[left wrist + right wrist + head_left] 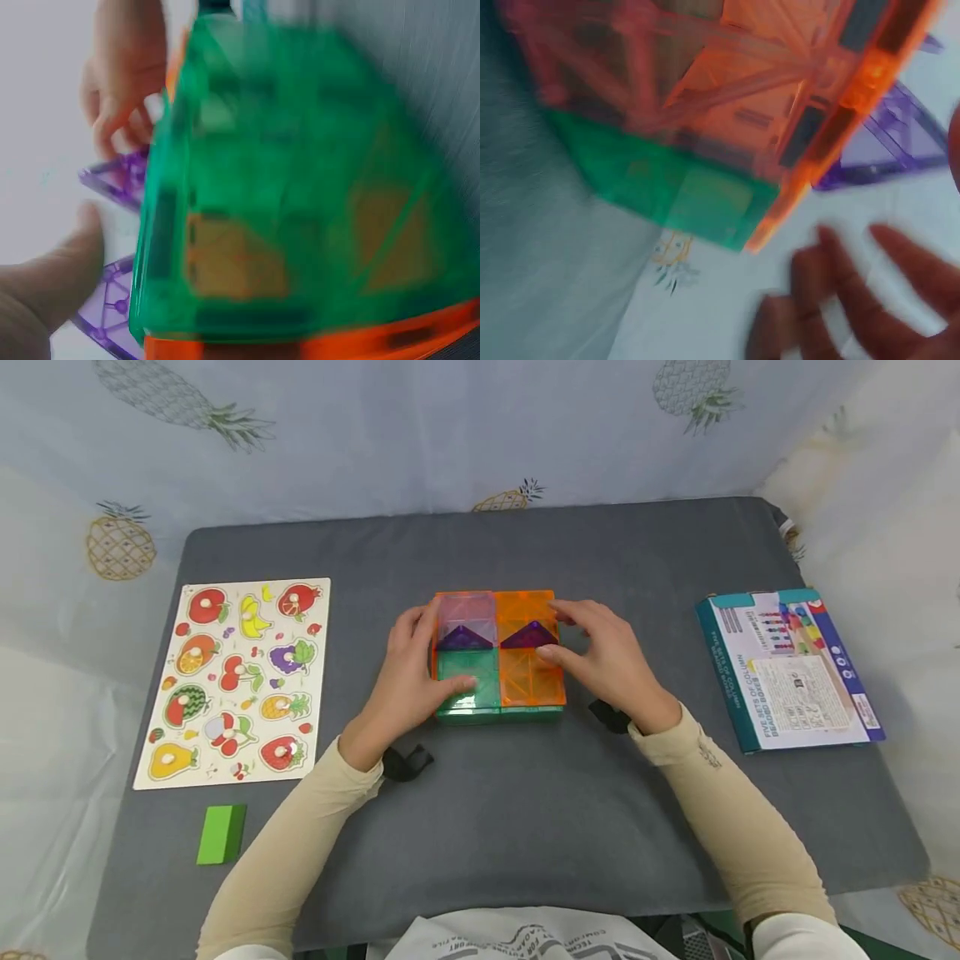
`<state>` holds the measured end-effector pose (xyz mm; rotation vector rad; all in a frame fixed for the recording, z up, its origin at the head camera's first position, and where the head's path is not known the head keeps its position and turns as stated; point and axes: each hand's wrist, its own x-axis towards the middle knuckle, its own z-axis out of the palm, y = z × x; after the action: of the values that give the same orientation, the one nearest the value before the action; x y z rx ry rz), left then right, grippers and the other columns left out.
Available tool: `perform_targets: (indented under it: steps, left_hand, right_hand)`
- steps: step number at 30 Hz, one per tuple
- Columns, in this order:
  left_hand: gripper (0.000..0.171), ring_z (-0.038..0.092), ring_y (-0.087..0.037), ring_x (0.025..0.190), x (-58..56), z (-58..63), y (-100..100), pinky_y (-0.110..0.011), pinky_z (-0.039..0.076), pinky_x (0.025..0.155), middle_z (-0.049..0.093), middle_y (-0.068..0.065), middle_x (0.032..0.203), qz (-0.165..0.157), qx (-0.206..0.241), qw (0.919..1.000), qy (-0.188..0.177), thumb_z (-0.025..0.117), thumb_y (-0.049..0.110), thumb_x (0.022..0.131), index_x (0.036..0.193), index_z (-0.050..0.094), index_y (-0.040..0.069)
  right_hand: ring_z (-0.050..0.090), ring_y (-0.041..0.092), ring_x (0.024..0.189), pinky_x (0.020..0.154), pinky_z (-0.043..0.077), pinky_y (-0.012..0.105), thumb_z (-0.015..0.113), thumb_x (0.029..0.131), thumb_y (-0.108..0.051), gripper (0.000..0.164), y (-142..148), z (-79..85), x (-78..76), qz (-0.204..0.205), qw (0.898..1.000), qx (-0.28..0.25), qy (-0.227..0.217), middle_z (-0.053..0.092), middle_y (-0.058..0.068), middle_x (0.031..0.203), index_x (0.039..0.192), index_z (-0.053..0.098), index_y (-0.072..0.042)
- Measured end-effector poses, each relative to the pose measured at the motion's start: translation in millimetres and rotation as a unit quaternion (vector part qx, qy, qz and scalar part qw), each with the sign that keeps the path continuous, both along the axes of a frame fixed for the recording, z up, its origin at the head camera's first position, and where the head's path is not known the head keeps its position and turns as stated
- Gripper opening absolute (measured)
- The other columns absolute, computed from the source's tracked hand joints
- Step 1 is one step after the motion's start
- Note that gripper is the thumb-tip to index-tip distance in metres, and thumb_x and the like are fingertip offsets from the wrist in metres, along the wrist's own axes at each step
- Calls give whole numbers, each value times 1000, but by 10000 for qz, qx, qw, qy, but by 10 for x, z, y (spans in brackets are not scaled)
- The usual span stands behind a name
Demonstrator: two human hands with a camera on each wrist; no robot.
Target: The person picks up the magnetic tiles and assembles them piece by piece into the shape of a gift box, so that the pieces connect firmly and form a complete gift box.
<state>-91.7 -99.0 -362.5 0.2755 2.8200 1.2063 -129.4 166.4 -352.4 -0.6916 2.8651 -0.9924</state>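
Note:
A low block of see-through magnetic tiles (528, 681) sits mid-table, with orange, green and pale purple squares on top and green along its near side. Two purple triangle tiles stand on it, a left triangle (465, 639) and a right triangle (529, 636). My left hand (405, 672) lies along the block's left side, its thumb reaching over the green square (480, 664). At the right edge is my right hand (611, 647), fingers spread and thumb beside the right triangle. Its fingers (855, 292) appear apart from the block in the right wrist view. Both wrist views are blurred.
On the left lies a fruit picture board (251, 697), with a green wooden block (221, 833) nearer me. A boxed bead game (787, 672) rests on the right. Black straps hang at both wrists. A pineapple-print curtain (375, 443) borders the grey table (525, 827).

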Motion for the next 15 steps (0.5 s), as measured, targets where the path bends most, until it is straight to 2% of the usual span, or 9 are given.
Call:
perform_targets:
  steps: [2, 4, 5, 7, 10, 12, 15]
  left_hand:
    - [112, 19, -30, 141, 165, -69, -60, -50, 26, 112, 14, -11, 155, 45, 283, 9976, -623, 79, 40, 70, 151, 5, 17]
    - [117, 15, -28, 144, 309, -161, -92, -51, 22, 113, 7, -7, 158, -10, 541, 9924, -1105, 80, 39, 70, 151, -1, 16]
    - [117, 14, -27, 145, 363, -208, -94, -51, 21, 113, 5, -5, 158, -43, 627, 9902, -1250, 80, 38, 71, 151, -2, 16]
    - [113, 17, -24, 144, 420, -307, -72, -49, 22, 114, 8, -2, 158, -39, 828, 9883, -1283, 78, 35, 73, 151, -1, 19]
    - [102, 27, -22, 140, 399, -416, -13, -48, 27, 112, 19, -1, 156, 96, 1019, 9900, -974, 74, 33, 78, 151, 3, 26]
    - [96, 32, -22, 138, 346, -462, 22, -47, 29, 111, 24, -1, 154, 211, 1003, 9915, -796, 72, 34, 81, 151, 5, 27]
    - [94, 33, -23, 137, 238, -504, 63, -47, 29, 111, 26, -3, 153, 190, 932, 9929, -717, 70, 34, 83, 151, 6, 25]
  right_hand:
    - [51, 28, 110, 89, 46, 45, 66, 82, -44, 78, 117, -58, 151, -120, 9979, 130, -622, 51, 13, 129, 146, 31, -14]
    - [51, 30, 112, 88, 47, 46, 66, 82, -45, 89, 193, -132, 302, -1, 9918, 207, -1262, 46, 14, 134, 150, 16, -16]
    - [52, 29, 111, 86, 47, 46, 67, 81, -44, 94, 209, -175, 364, 126, 9876, 204, -1551, 46, 13, 134, 151, 10, -19]
    - [53, 27, 106, 83, 49, 43, 68, 80, -45, 99, 195, -268, 439, 406, 9813, 161, -1874, 47, 11, 131, 151, 3, -23]
    - [56, 20, 102, 83, 51, 39, 67, 81, -46, 94, 119, -399, 435, 580, 9819, -65, -1802, 52, 4, 126, 150, 5, -30]
    - [58, 17, 99, 83, 51, 37, 65, 82, -46, 87, 88, -463, 382, 527, 9865, -130, -1547, 55, 2, 120, 149, 12, -30]
    - [58, 15, 89, 77, 50, 35, 64, 83, -44, 79, 92, -519, 282, 402, 9899, -150, -1353, 59, 1, 108, 147, 20, -28]
